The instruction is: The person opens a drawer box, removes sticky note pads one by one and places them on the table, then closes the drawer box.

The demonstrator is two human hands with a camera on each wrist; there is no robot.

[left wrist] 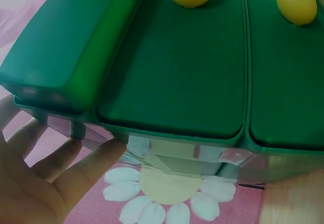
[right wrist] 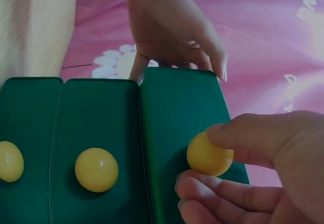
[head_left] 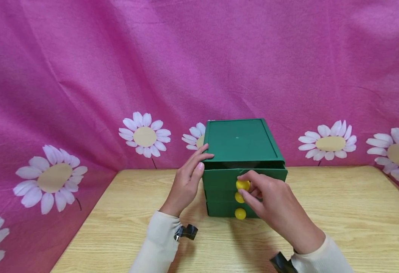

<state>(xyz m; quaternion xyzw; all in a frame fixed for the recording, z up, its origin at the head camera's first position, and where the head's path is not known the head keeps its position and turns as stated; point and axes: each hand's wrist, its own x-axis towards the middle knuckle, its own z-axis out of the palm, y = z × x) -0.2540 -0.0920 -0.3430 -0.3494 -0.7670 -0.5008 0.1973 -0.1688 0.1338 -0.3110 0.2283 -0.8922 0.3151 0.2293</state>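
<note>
Pinching the top yellow knob (head_left: pixel 243 184) between thumb and fingers of the right hand (head_left: pixel 274 201); holding by it the top drawer (head_left: pixel 219 179), partly out at the front of the green cabinet (head_left: pixel 240 140); resting the left hand (head_left: pixel 184 184), with fingers spread and nearly straight, against the cabinet's upper left edge; showing two lower knobs (right wrist: pixel 96 170) on closed drawers (right wrist: pixel 96 118); standing the cabinet on a wooden table (head_left: pixel 339 212), before a pink cloth (head_left: pixel 254 57) printed with white daisies (head_left: pixel 144 136).

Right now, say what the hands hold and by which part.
The right hand pinches the top drawer by its yellow knob; the left hand touches the cabinet.
</note>
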